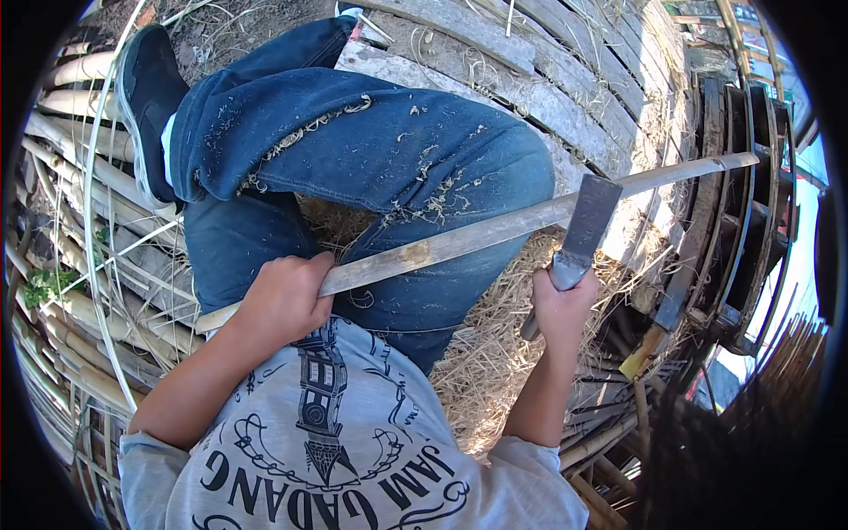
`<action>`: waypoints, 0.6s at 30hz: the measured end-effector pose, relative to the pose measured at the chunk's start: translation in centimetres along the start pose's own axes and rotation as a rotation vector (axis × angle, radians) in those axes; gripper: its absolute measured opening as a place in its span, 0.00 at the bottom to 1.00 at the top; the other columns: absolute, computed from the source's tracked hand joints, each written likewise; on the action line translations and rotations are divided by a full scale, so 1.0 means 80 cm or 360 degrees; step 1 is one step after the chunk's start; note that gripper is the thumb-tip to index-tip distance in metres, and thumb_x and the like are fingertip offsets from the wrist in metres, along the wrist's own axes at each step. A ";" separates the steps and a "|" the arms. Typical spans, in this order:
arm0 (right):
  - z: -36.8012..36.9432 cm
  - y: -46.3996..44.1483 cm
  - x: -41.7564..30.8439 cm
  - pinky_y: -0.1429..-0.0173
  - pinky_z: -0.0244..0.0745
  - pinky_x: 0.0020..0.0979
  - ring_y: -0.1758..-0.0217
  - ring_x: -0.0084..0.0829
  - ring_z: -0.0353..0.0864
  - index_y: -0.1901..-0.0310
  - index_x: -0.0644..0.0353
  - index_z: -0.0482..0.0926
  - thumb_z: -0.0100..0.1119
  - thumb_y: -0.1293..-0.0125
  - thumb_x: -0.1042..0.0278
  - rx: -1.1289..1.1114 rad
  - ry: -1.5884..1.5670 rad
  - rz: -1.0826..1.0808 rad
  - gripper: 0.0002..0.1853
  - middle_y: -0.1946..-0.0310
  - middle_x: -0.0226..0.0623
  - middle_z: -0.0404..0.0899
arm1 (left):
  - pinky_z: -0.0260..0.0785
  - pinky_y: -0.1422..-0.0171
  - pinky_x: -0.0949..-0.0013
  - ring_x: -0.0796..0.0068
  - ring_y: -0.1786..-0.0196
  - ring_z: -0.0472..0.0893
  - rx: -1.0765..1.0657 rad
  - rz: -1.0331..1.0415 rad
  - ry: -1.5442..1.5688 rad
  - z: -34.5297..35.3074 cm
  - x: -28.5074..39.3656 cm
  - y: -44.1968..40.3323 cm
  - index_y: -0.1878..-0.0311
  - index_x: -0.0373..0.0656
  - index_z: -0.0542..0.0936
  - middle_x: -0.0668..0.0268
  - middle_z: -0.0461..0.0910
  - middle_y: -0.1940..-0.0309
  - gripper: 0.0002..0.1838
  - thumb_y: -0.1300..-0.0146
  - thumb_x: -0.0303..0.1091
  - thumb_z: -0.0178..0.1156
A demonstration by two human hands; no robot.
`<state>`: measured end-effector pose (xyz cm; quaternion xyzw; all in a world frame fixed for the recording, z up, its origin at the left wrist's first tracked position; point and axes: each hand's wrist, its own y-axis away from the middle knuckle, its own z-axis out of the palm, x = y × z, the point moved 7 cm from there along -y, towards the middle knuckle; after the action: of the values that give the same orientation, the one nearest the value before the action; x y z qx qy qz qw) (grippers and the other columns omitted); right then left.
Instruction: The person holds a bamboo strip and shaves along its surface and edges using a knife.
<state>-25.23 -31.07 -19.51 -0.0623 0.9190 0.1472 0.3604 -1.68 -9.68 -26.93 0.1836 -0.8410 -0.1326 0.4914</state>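
Observation:
My left hand [289, 296] is closed around a long split bamboo strip [477, 237] near its lower left end. The strip slants up to the right across my bent leg in jeans, with a darker node partway along. My right hand [564, 309] grips a hatchet-like chopping tool [590, 221] close to its rounded grey neck. Its flat, dark rectangular blade points up and overlaps the strip in view; whether the two touch I cannot tell. A short part of its handle shows below my fist. Curled shavings [437, 190] lie on the jeans.
Weathered wooden boards [503, 97] lie ahead of my knee. Bamboo poles [97, 132] and thin strips are stacked at left. Straw-like shavings [486, 380] cover the ground beside me. A dark wooden rack-like structure [715, 203] and more poles stand at right.

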 end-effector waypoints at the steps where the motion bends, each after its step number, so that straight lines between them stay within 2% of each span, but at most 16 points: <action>1: 0.002 0.000 0.005 0.73 0.64 0.24 0.79 0.16 0.68 0.77 0.61 0.70 0.58 0.52 0.80 -0.0002 0.0007 0.0004 0.06 0.83 0.25 0.70 | 0.68 0.62 0.45 0.39 0.69 0.77 -0.0005 -0.0006 -0.0020 0.001 -0.001 -0.001 0.66 0.34 0.74 0.44 0.75 0.78 0.10 0.55 0.26 0.54; 3: 0.004 -0.001 0.017 0.73 0.64 0.24 0.79 0.16 0.67 0.77 0.62 0.70 0.58 0.52 0.80 0.0066 0.0008 -0.0014 0.06 0.83 0.25 0.70 | 0.68 0.62 0.45 0.39 0.69 0.77 -0.0004 -0.0019 -0.0030 0.004 -0.003 -0.001 0.66 0.34 0.74 0.44 0.75 0.78 0.10 0.55 0.26 0.54; 4: 0.015 0.006 0.001 0.74 0.63 0.25 0.79 0.15 0.66 0.77 0.61 0.70 0.58 0.51 0.80 -0.0019 0.0022 -0.0202 0.07 0.83 0.25 0.70 | 0.68 0.61 0.45 0.39 0.69 0.77 0.0009 -0.0014 -0.0003 0.003 -0.004 0.000 0.66 0.34 0.74 0.44 0.75 0.79 0.10 0.55 0.26 0.54; 5: 0.013 0.005 -0.002 0.74 0.63 0.25 0.79 0.15 0.66 0.77 0.61 0.70 0.58 0.51 0.80 -0.0023 0.0024 -0.0202 0.07 0.83 0.25 0.70 | 0.68 0.61 0.45 0.39 0.69 0.77 0.0019 -0.0008 0.0022 0.003 -0.004 0.000 0.66 0.34 0.75 0.44 0.75 0.79 0.10 0.55 0.26 0.55; 7: 0.004 0.003 -0.003 0.74 0.62 0.25 0.79 0.16 0.66 0.77 0.62 0.69 0.58 0.51 0.79 -0.0016 0.0071 -0.0142 0.07 0.83 0.25 0.70 | 0.68 0.61 0.45 0.39 0.69 0.77 0.0005 -0.0009 0.0006 0.003 -0.003 -0.001 0.66 0.34 0.75 0.44 0.75 0.79 0.10 0.55 0.26 0.55; 8: -0.001 -0.003 0.003 0.73 0.64 0.25 0.78 0.17 0.67 0.75 0.62 0.70 0.58 0.51 0.80 -0.0066 -0.0007 0.0071 0.06 0.82 0.25 0.71 | 0.68 0.61 0.45 0.39 0.69 0.77 -0.0010 -0.0010 -0.0006 0.004 -0.002 -0.001 0.66 0.34 0.75 0.43 0.75 0.79 0.10 0.55 0.26 0.55; 9: 0.003 -0.002 0.005 0.73 0.64 0.25 0.78 0.17 0.67 0.75 0.62 0.70 0.58 0.51 0.80 -0.0068 0.0003 0.0072 0.06 0.82 0.25 0.71 | 0.68 0.61 0.45 0.39 0.69 0.77 -0.0012 -0.0011 0.0004 0.005 -0.003 -0.001 0.66 0.34 0.75 0.43 0.75 0.79 0.10 0.55 0.26 0.55; 11: 0.016 0.004 0.002 0.72 0.65 0.25 0.78 0.17 0.68 0.74 0.63 0.71 0.58 0.50 0.80 -0.0021 -0.0017 -0.0059 0.05 0.82 0.26 0.71 | 0.68 0.61 0.45 0.39 0.69 0.77 0.0038 0.0015 0.0020 0.002 -0.002 -0.001 0.66 0.34 0.75 0.43 0.74 0.79 0.11 0.55 0.26 0.55; 12: 0.027 0.013 -0.017 0.73 0.64 0.24 0.77 0.16 0.69 0.74 0.62 0.71 0.58 0.50 0.80 -0.0127 0.0061 -0.0314 0.06 0.81 0.26 0.72 | 0.68 0.61 0.45 0.39 0.69 0.77 0.0040 0.0008 0.0021 0.002 -0.001 0.001 0.66 0.34 0.75 0.43 0.74 0.79 0.11 0.55 0.26 0.55; 13: 0.025 0.011 -0.016 0.73 0.64 0.24 0.77 0.16 0.69 0.74 0.62 0.71 0.58 0.50 0.80 -0.0127 0.0057 -0.0314 0.06 0.81 0.26 0.72 | 0.68 0.61 0.45 0.39 0.69 0.77 0.0034 0.0000 0.0010 0.001 0.000 0.001 0.66 0.33 0.75 0.43 0.74 0.79 0.10 0.55 0.26 0.55; 15: 0.020 0.006 -0.002 0.80 0.64 0.23 0.85 0.18 0.70 0.79 0.61 0.69 0.57 0.49 0.82 -0.0140 0.0041 -0.0161 0.08 0.85 0.27 0.71 | 0.68 0.61 0.45 0.39 0.69 0.76 0.0022 0.0003 0.0000 -0.001 0.000 -0.001 0.66 0.33 0.75 0.43 0.74 0.79 0.10 0.55 0.26 0.55; 16: 0.013 0.000 0.003 0.80 0.64 0.23 0.85 0.18 0.69 0.78 0.60 0.69 0.56 0.49 0.82 -0.0042 -0.0086 -0.0030 0.07 0.85 0.26 0.71 | 0.68 0.61 0.45 0.39 0.69 0.76 0.0006 -0.0007 0.0016 0.001 -0.001 -0.001 0.66 0.33 0.75 0.42 0.74 0.78 0.11 0.55 0.26 0.55; 18: 0.022 0.002 0.012 0.80 0.64 0.23 0.85 0.18 0.69 0.78 0.60 0.69 0.56 0.49 0.82 -0.0012 -0.0104 -0.0126 0.07 0.85 0.26 0.71 | 0.68 0.61 0.45 0.39 0.69 0.76 -0.0007 -0.0032 0.0043 0.005 -0.004 0.000 0.66 0.33 0.75 0.42 0.74 0.78 0.11 0.55 0.26 0.54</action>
<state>-24.82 -30.36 -21.37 -0.0951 0.9030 0.1382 0.3955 -1.89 -9.55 -27.41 0.1926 -0.8321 -0.1369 0.5018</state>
